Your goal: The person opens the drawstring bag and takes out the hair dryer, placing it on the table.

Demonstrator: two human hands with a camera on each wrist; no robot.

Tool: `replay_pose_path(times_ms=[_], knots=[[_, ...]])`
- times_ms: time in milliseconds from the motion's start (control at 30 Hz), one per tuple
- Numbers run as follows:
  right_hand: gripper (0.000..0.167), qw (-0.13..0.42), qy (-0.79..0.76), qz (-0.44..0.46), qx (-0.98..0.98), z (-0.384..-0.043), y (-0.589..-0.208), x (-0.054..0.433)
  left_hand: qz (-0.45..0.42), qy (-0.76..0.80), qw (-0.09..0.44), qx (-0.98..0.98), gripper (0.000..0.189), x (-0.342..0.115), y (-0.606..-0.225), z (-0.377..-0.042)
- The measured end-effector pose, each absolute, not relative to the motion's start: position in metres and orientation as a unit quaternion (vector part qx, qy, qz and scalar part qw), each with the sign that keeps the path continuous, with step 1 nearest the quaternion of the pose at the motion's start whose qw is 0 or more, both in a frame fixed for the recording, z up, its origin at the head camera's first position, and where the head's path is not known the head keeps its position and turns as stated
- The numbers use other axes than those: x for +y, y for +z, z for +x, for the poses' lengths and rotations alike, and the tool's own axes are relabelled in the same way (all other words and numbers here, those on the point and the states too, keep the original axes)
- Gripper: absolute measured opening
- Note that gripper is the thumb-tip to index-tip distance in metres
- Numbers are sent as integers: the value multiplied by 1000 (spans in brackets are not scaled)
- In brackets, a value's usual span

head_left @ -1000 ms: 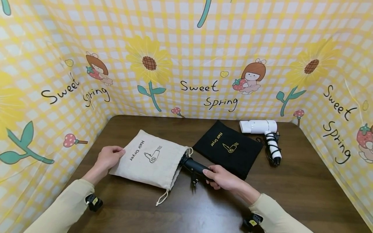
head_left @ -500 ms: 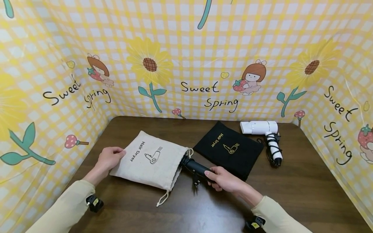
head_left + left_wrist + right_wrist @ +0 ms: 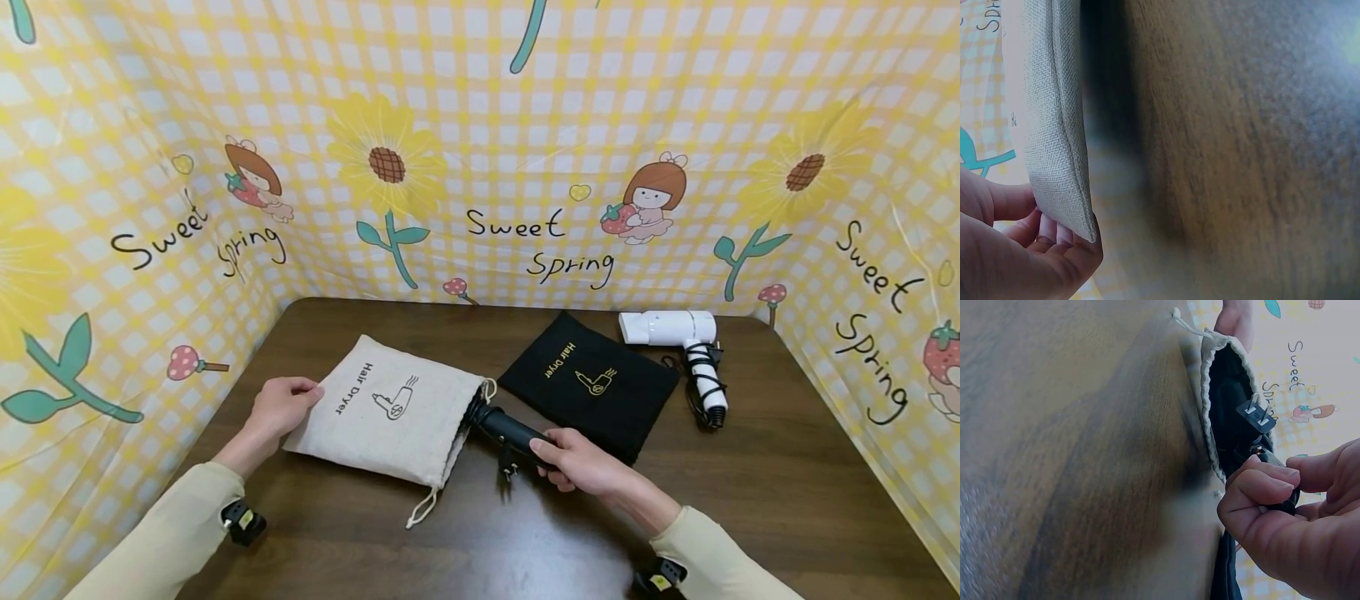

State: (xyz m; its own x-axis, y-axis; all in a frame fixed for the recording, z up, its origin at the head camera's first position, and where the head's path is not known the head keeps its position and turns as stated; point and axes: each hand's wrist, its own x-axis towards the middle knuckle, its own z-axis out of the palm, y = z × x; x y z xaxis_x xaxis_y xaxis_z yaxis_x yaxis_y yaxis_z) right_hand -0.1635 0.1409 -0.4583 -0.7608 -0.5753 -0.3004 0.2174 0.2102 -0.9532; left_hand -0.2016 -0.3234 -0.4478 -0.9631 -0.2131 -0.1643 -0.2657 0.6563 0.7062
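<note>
A beige drawstring bag printed "Hair Dryer" lies left of centre in the head view, its mouth toward the right. My left hand pinches the bag's closed end between thumb and fingers. Out of the mouth sticks the handle of a black hair dryer; its head is hidden inside the bag. My right hand grips the end of that handle. In the right wrist view the two-pin plug hangs at the bag's opening, beside the handle.
A black "Hair Dryer" bag lies flat behind my right hand. Further right sits a white hair dryer with its black cord wound round the handle. A yellow checked cloth rises behind and beside the brown table.
My right hand has shifted very slightly to the right with the black hair dryer's handle. The left hand keeps its pinch on the bag, which lies nearly as before.
</note>
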Motion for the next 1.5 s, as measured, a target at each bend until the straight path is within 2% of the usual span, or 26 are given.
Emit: replay_pose_path(times_ms=[1500], knots=[[35,301,-615,-119,719,-162,-457,144,-153,392,52,906,37,-329,-448,-198]])
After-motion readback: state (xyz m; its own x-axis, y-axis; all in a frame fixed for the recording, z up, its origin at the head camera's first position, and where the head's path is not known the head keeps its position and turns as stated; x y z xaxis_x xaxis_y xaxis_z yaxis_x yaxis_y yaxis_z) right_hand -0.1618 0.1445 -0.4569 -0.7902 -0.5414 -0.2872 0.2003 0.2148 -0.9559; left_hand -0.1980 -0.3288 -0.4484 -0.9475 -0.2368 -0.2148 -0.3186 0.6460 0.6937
